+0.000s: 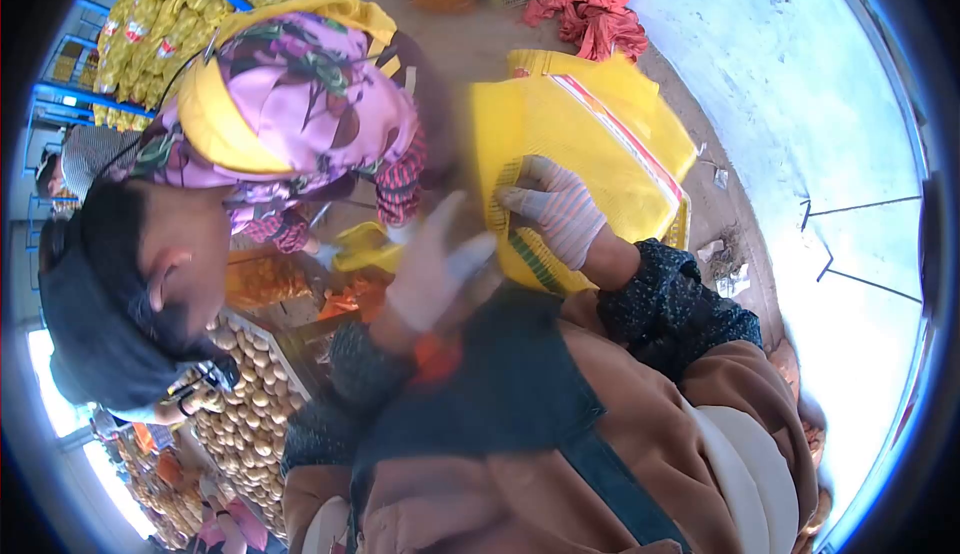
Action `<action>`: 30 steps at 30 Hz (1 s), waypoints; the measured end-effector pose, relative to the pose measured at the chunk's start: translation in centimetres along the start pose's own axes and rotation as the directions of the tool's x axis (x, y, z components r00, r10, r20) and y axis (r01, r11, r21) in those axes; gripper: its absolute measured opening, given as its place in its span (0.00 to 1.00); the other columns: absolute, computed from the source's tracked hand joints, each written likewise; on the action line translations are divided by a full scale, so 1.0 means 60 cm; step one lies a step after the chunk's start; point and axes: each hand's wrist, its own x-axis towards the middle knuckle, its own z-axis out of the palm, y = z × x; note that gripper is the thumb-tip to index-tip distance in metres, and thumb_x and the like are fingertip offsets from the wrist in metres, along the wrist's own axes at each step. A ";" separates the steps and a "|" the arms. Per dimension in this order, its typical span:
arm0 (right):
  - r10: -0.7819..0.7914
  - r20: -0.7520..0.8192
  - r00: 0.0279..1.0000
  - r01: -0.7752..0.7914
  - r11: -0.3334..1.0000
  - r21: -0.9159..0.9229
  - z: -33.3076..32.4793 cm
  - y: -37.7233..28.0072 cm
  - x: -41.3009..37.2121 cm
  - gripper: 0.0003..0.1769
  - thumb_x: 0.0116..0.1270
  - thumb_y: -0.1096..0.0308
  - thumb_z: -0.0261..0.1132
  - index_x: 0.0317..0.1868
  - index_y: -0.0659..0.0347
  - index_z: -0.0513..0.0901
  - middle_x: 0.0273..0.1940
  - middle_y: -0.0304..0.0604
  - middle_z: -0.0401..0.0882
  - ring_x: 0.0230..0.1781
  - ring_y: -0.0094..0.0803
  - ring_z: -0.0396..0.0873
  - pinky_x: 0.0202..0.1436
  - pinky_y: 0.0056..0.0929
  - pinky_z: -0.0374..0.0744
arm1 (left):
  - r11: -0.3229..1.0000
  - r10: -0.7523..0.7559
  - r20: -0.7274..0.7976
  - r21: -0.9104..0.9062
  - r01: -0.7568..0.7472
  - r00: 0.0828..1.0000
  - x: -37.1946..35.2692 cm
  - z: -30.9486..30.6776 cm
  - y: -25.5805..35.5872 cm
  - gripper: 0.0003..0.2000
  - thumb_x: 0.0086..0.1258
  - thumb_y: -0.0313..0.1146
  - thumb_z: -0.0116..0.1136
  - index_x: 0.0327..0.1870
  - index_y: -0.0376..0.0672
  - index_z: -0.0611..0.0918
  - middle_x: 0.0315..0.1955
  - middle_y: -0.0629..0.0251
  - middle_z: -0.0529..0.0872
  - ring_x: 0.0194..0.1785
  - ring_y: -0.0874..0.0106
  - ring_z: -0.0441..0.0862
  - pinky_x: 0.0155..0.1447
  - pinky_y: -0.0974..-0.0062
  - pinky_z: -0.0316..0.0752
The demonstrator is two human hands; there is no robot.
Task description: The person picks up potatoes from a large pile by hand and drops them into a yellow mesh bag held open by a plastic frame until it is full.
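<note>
Right hand [555, 209], gloved, has its fingers pinched on the rim of the yellow mesh sack [600, 144], which spreads out just beyond the grip. Left hand [432, 272] is a blur right beside it, honestly can't tell if it's closed on anything. Sack looks light, floppy and snag-prone, so I'd take the hemmed rim on both sides. Co-worker [300, 104] leans in just left of the grip.

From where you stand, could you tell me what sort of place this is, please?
Probably a produce packing yard or market: a heap of round tan produce, stacked filled yellow net bags, and a large yellow mesh sack held in the right gloved hand.
</note>
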 end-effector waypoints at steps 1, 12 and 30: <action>0.003 0.035 0.999 -0.001 0.999 -0.051 0.014 0.008 -0.007 0.18 0.70 0.72 0.64 0.58 0.69 0.78 0.47 0.45 0.83 0.45 0.31 0.82 0.50 0.31 0.81 | 0.998 -0.019 -0.006 -0.053 0.019 1.000 -0.002 0.000 -0.001 0.20 0.74 0.41 0.60 0.58 0.34 0.80 0.44 0.65 0.86 0.49 0.74 0.81 0.57 0.74 0.75; -0.054 -0.221 0.974 0.058 0.998 0.013 0.007 0.036 0.011 0.15 0.70 0.71 0.61 0.55 0.67 0.79 0.46 0.47 0.82 0.47 0.34 0.82 0.49 0.31 0.81 | 0.983 0.102 -0.160 0.165 -0.075 0.982 -0.063 -0.055 -0.185 0.11 0.75 0.33 0.56 0.51 0.37 0.80 0.41 0.63 0.86 0.41 0.69 0.85 0.42 0.69 0.81; 0.203 0.230 0.952 0.306 -0.605 -0.735 0.045 -0.074 -0.005 0.13 0.60 0.69 0.63 0.45 0.59 0.83 0.45 0.53 0.78 0.46 0.52 0.80 0.51 0.46 0.79 | 0.775 -0.081 -0.385 0.555 0.301 0.919 -0.165 -0.138 -0.135 0.17 0.68 0.34 0.53 0.56 0.43 0.82 0.44 0.50 0.86 0.50 0.52 0.83 0.56 0.59 0.77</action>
